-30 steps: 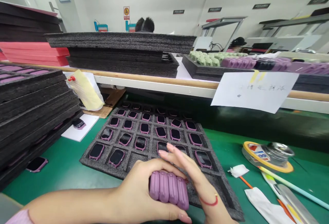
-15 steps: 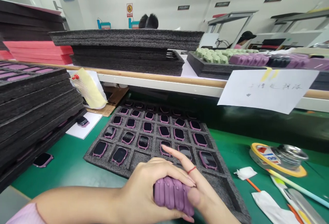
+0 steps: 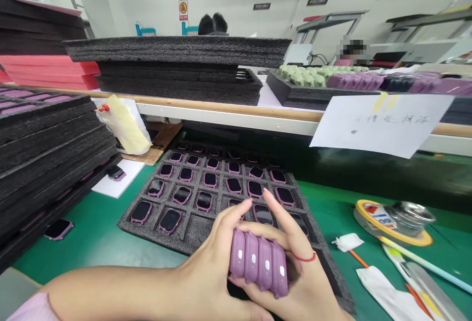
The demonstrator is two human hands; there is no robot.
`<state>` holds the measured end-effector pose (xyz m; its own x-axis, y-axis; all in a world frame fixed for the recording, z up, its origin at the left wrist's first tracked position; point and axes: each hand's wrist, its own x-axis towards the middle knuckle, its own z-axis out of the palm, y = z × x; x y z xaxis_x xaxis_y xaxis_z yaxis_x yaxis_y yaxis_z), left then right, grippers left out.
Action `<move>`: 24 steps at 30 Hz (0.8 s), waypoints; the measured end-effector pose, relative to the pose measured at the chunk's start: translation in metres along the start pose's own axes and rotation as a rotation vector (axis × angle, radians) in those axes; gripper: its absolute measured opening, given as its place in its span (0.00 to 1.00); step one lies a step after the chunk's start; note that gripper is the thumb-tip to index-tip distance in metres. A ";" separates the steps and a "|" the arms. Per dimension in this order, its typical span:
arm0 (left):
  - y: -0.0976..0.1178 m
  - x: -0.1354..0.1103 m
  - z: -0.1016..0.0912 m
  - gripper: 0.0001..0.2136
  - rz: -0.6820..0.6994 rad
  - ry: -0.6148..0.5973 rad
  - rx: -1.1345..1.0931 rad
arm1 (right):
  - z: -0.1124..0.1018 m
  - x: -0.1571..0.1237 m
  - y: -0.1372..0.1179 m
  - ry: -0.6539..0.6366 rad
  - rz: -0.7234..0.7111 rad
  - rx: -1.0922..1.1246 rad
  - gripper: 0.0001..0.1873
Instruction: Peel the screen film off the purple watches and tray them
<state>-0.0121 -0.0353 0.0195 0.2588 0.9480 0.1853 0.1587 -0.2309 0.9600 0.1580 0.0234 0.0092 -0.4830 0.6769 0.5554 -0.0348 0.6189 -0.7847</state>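
Observation:
Between my two hands sits a stack of several purple watch cases (image 3: pixel 258 263), side by side, their edges with small silvery-white oval marks facing up. My left hand (image 3: pixel 210 262) closes on the stack's left end, with its thumb low in front. From the right, my right hand (image 3: pixel 309 262), a red band at the base of a finger, wraps the other end; one finger points up. Behind and under the hands lies a black foam tray (image 3: pixel 155 235) with rows of purple-rimmed watches, dark screens up, such as a watch (image 3: pixel 170 221) near its front edge. My hands hide part of the tray.
Black foam trays (image 3: pixel 47 149) are piled at the left, a loose watch (image 3: pixel 59 229) beside them. Another watch (image 3: pixel 116 172) rests on white paper. A round metal-topped dispenser (image 3: pixel 409 215), a swab-like stick (image 3: pixel 356 252) and pens lie right. A shelf (image 3: pixel 221 114) crosses behind.
The stack has been turned, so the edges with silvery marks now face up. My right hand has shifted from over the stack to its right end, and a left finger now points up.

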 end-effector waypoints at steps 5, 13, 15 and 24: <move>0.014 0.012 -0.002 0.48 -0.296 -0.094 -0.547 | -0.005 0.003 0.004 -0.041 -0.070 -0.021 0.48; 0.013 0.019 -0.004 0.16 -0.226 -0.169 -0.654 | -0.005 0.006 0.001 -0.041 -0.093 -0.032 0.39; 0.011 0.017 -0.004 0.18 -0.191 -0.177 -0.678 | -0.006 0.007 0.001 -0.052 -0.066 0.007 0.43; 0.000 0.012 -0.005 0.22 -0.237 -0.147 -0.711 | -0.008 0.007 0.004 -0.075 -0.017 0.003 0.54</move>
<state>-0.0137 -0.0233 0.0231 0.4266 0.9041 -0.0242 -0.4127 0.2184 0.8843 0.1616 0.0335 0.0123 -0.5464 0.6343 0.5468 -0.0467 0.6288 -0.7761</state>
